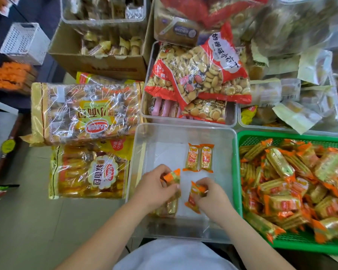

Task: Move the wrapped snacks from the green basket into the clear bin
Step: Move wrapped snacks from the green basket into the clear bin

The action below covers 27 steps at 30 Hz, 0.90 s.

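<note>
1. Right now both of my hands are down inside the clear bin (183, 131), each with a grip closed on one wrapped snack: the left hand (156, 184) pinches a snack (173, 177) by its orange crimped end, with more gold wrappers showing under the palm, and the right hand (211, 193) pinches another snack (194, 193) near its upper end.
2. Two placed snacks (200, 157) already lie side by side, flat on the bin floor, just beyond my hands and touching along their long edges.
3. Most of the load is not moved yet: the green basket (281, 135), touching the bin on the right, holds a loose heap of snacks (293, 184).
4. Handling, as I judge it: each piece looks light and small, a stiff little biscuit stack in glossy film. The film is probably slippery, and the contents likely crumble if squeezed hard.
5. Best hold, I think, is across the firm middle with fingertips, or by the flat crimped end for a quick lift.
6. Textures: shiny gold-and-orange wrap with zigzag ends, ribbed where biscuit edges press through; the bin is smooth, see-through, with rounded corners; the basket is rigid mesh plastic.
</note>
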Available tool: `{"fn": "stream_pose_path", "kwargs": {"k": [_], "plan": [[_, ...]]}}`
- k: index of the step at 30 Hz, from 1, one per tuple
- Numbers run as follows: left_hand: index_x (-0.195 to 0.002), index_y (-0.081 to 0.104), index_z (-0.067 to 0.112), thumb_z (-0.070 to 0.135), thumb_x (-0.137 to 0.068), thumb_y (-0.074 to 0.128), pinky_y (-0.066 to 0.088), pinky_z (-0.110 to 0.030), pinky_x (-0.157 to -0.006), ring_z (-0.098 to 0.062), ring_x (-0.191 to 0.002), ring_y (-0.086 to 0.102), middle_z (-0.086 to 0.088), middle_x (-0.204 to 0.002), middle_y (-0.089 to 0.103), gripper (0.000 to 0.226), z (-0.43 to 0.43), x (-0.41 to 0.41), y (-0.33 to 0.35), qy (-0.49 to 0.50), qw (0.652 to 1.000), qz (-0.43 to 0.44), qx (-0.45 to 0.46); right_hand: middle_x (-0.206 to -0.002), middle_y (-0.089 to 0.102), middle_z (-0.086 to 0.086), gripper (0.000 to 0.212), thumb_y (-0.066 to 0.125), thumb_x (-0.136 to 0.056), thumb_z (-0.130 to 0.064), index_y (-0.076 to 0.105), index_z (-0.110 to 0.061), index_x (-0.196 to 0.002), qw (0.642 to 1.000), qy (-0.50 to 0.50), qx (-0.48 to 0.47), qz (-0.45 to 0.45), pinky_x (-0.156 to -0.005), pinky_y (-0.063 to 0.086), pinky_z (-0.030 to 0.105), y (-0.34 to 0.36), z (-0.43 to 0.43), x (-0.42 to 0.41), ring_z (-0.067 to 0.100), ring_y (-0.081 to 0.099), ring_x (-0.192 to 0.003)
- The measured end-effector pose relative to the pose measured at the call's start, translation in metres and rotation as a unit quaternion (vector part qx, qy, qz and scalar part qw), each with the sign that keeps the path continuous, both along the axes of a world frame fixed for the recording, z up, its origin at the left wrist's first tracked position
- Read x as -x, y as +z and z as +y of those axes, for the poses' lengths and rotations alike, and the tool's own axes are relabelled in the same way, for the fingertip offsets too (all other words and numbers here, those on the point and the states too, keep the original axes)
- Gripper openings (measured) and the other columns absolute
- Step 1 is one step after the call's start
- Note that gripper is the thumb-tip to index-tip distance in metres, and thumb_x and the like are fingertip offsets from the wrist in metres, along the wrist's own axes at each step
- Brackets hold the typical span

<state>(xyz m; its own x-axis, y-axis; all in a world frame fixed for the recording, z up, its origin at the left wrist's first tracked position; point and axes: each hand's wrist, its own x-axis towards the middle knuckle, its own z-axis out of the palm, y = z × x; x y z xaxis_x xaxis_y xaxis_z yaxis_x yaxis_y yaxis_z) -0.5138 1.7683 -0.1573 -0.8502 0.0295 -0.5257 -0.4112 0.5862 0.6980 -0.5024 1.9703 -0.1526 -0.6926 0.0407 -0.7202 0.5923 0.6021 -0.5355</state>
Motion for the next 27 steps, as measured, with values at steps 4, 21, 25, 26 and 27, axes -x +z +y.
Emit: {"fn": "stream_pose_path", "kwargs": {"k": [4,21,25,26,27], "plan": [[-0.096,0.068,0.038,0.015,-0.085,0.084,0.061,-0.040,-0.073,-0.018,-0.071,0.072,0.009,-0.092,0.072,0.031,-0.005,0.006,0.019,0.117,0.988,0.009,-0.102,-0.085,0.071,-0.008,0.028,0.078,-0.088,-0.017,0.062,-0.030,-0.107,0.987,-0.115,0.056,0.098,-0.064,0.052,0.017,0.019,0.006,-0.001,-0.001,0.068,-0.068],[-0.138,0.055,0.030,0.008,-0.082,0.088,0.063,-0.027,-0.081,-0.015,-0.101,0.075,0.007,-0.124,0.067,0.068,0.006,-0.018,0.042,0.197,0.953,-0.016,-0.227,-0.105,0.079,0.002,0.058,0.079,-0.089,-0.006,0.054,-0.031,-0.134,0.924,-0.269,0.255,0.094,-0.069,0.061,0.033,0.047,0.005,-0.008,0.025,0.075,-0.097],[-0.127,0.068,0.017,0.008,-0.083,0.087,0.062,-0.029,-0.083,-0.018,-0.094,0.073,-0.003,-0.104,0.073,0.049,0.002,-0.012,0.025,0.217,0.960,-0.015,-0.178,-0.109,0.076,0.013,0.056,0.081,-0.083,0.005,0.059,-0.018,-0.129,0.918,-0.295,0.251,0.086,-0.076,0.065,0.044,0.046,0.004,-0.005,0.033,0.075,-0.099],[-0.123,0.070,0.020,0.009,-0.085,0.084,0.061,-0.028,-0.080,-0.017,-0.091,0.071,0.001,-0.101,0.071,0.042,0.003,-0.008,0.021,0.206,0.968,-0.008,-0.143,-0.108,0.074,0.015,0.053,0.082,-0.081,0.006,0.061,-0.015,-0.125,0.917,-0.305,0.239,0.092,-0.076,0.065,0.046,0.045,0.004,-0.004,0.033,0.075,-0.097],[-0.121,0.071,0.023,0.011,-0.088,0.080,0.060,-0.028,-0.081,-0.016,-0.091,0.068,0.005,-0.103,0.068,0.037,0.003,-0.001,0.019,0.183,0.978,0.002,-0.103,-0.107,0.073,0.016,0.051,0.084,-0.079,0.005,0.061,-0.013,-0.120,0.917,-0.314,0.225,0.099,-0.077,0.065,0.047,0.045,0.004,-0.002,0.032,0.075,-0.094]]}}
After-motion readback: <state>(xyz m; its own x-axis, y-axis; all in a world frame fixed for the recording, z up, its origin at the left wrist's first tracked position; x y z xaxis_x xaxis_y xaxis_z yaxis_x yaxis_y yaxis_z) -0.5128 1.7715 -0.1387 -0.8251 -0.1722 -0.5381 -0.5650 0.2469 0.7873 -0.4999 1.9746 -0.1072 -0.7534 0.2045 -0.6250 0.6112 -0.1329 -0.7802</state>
